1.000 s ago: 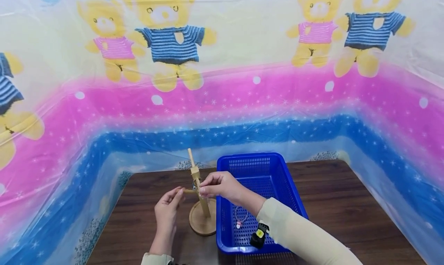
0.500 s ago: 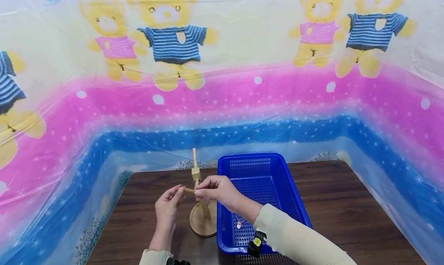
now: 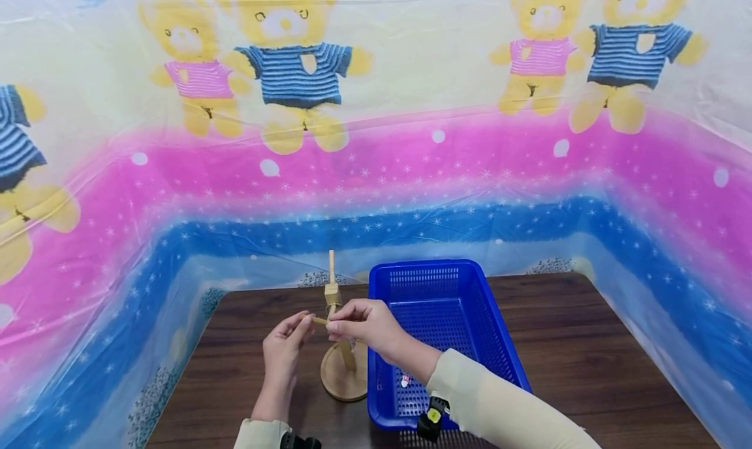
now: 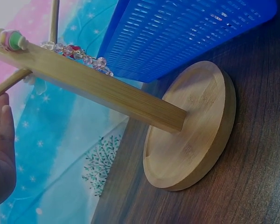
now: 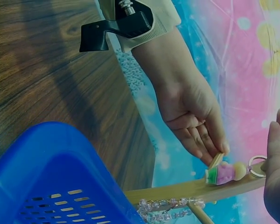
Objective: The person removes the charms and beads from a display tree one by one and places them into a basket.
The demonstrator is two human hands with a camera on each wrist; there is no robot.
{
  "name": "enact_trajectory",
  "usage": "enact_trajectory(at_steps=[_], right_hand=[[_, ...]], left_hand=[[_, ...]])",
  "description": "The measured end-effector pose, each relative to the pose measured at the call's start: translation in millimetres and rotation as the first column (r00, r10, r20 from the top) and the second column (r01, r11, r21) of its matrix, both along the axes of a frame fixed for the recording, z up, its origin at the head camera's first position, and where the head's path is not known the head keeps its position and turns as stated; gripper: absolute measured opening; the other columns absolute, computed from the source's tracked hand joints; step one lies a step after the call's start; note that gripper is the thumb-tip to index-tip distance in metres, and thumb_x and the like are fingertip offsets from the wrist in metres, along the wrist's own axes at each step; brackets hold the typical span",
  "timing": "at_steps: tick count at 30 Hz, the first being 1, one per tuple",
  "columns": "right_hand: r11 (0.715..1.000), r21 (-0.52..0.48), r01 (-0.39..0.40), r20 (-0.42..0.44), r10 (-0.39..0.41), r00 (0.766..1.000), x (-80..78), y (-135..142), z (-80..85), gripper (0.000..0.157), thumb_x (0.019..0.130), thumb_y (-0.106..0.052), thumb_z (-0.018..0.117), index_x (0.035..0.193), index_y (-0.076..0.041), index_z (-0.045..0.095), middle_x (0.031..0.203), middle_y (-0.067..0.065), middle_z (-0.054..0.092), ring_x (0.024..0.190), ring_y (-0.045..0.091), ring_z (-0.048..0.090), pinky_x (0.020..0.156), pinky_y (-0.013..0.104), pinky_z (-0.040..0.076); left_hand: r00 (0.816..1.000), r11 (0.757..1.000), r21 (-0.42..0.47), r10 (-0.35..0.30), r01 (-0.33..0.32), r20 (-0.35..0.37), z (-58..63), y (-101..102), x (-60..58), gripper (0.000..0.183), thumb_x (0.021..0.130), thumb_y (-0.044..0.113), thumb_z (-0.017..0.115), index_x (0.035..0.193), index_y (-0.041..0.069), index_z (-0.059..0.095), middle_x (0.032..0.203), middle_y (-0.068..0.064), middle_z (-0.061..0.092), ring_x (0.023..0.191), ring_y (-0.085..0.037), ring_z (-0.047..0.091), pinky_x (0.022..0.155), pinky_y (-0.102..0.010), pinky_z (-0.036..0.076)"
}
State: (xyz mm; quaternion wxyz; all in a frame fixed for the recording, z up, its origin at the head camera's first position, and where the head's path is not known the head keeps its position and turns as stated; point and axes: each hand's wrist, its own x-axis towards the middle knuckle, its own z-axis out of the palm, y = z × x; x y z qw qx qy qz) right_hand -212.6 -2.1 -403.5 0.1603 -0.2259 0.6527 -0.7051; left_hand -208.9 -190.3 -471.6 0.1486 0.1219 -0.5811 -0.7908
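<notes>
A wooden jewelry stand with a round base (image 3: pixel 337 378) stands upright left of the basket, its side pegs sticking out. My left hand (image 3: pixel 283 348) pinches the end of a side peg (image 4: pixel 11 84) between thumb and fingers. Facing it, my right hand (image 3: pixel 367 324) pinches the metal ring (image 5: pixel 257 166) of a keychain at the peg. The keychain's charm (image 5: pixel 224 174), green, pink and yellow, lies against the post (image 4: pixel 107 91). A bracelet of clear pink beads (image 5: pixel 163 205) hangs on the stand. The right fingertips partly hide the ring.
A blue perforated basket (image 3: pixel 376 410) stands right beside the stand. Inside it lies a small red-and-white charm (image 3: pixel 405 379), partly behind my right forearm. The dark wooden table (image 3: pixel 587 344) ends at a cloth backdrop (image 3: pixel 446 227) printed with bears.
My right hand has moved slightly left along the peg, toward my left hand. The stand has turned a little, its top swinging right. My left hand keeps its pinch on the peg.
</notes>
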Motion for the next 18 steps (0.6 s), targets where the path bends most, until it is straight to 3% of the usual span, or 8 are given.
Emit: enact_trajectory(at_steps=[3, 5, 6, 10, 12, 13, 18], right_hand=[[1.000, 0.004, 0.001, 0.004, -0.001, 1.000, 1.0, 0.1, 1.3, 0.025, 0.095, -0.005, 0.070, 0.111, 0.014, 0.067, 0.079, -0.012, 0.075, 0.074, 0.000, 0.072, 0.054, 0.015, 0.049], [1.000, 0.013, 0.002, 0.008, -0.002, 1.000, 0.5, 0.7, 1.9, 0.025, 0.095, -0.006, 0.070, 0.112, 0.013, 0.067, 0.079, -0.012, 0.075, 0.073, 0.001, 0.071, 0.054, 0.015, 0.049], [1.000, 0.018, 0.001, 0.008, -0.001, 1.000, 0.2, 1.2, 2.3, 0.025, 0.095, -0.006, 0.071, 0.111, 0.013, 0.067, 0.079, -0.012, 0.075, 0.073, 0.001, 0.071, 0.055, 0.015, 0.050], [1.000, 0.029, -0.012, -0.010, 0.012, 1.000, -1.1, 5.3, 4.6, 0.027, 0.095, -0.008, 0.071, 0.112, 0.013, 0.068, 0.080, -0.010, 0.075, 0.075, 0.002, 0.070, 0.062, 0.017, 0.057], [1.000, 0.027, -0.016, -0.026, 0.016, 1.000, -2.7, 8.3, 5.2, 0.027, 0.096, -0.008, 0.070, 0.113, 0.013, 0.067, 0.082, -0.005, 0.076, 0.076, 0.004, 0.071, 0.070, 0.022, 0.061], [1.000, 0.026, -0.014, -0.031, 0.015, 0.999, -4.0, 9.6, 5.3, 0.027, 0.096, -0.008, 0.070, 0.113, 0.013, 0.067, 0.084, -0.003, 0.077, 0.077, 0.005, 0.071, 0.075, 0.026, 0.064], [0.999, 0.042, 0.019, -0.009, -0.019, 1.000, -12.4, 15.5, 4.9, 0.029, 0.097, -0.009, 0.068, 0.117, 0.012, 0.064, 0.087, -0.004, 0.076, 0.079, 0.006, 0.071, 0.088, 0.041, 0.066]], left_hand=[[1.000, 1.000, 0.003, -0.001, 0.001, 0.002, -0.5, -0.7, -0.3, 0.015, 0.095, 0.001, 0.069, 0.093, 0.014, 0.075, 0.077, 0.017, 0.077, 0.078, 0.002, 0.072, 0.072, -0.012, 0.062], [1.000, 1.000, -0.006, -0.001, 0.001, -0.006, -3.1, -1.6, -2.3, 0.011, 0.095, 0.002, 0.069, 0.095, 0.011, 0.076, 0.078, 0.017, 0.077, 0.078, 0.002, 0.072, 0.072, -0.013, 0.062], [0.998, 1.000, 0.009, -0.026, 0.027, -0.065, -20.8, -7.6, -13.2, 0.008, 0.094, 0.003, 0.072, 0.097, 0.009, 0.076, 0.080, 0.012, 0.078, 0.080, 0.000, 0.073, 0.073, -0.014, 0.063], [0.990, 0.999, 0.001, -0.042, 0.042, -0.131, -26.6, -8.7, -12.9, 0.013, 0.092, 0.009, 0.077, 0.103, 0.001, 0.076, 0.084, 0.009, 0.080, 0.081, -0.001, 0.074, 0.073, -0.014, 0.063], [0.985, 0.998, 0.008, -0.054, 0.056, -0.164, -26.6, -8.4, -11.3, 0.010, 0.090, 0.013, 0.079, 0.098, 0.007, 0.077, 0.084, 0.009, 0.080, 0.081, -0.001, 0.074, 0.073, -0.014, 0.063], [0.986, 0.999, 0.000, -0.049, 0.050, -0.161, -14.6, -4.8, -2.3, 0.009, 0.091, 0.012, 0.079, 0.098, 0.007, 0.078, 0.084, 0.010, 0.079, 0.080, 0.000, 0.073, 0.071, -0.013, 0.062], [0.988, 0.999, 0.008, -0.049, 0.051, -0.148, -12.5, -4.8, -1.9, 0.011, 0.091, 0.010, 0.078, 0.101, 0.006, 0.077, 0.083, 0.011, 0.079, 0.080, 0.000, 0.073, 0.071, -0.013, 0.062]])
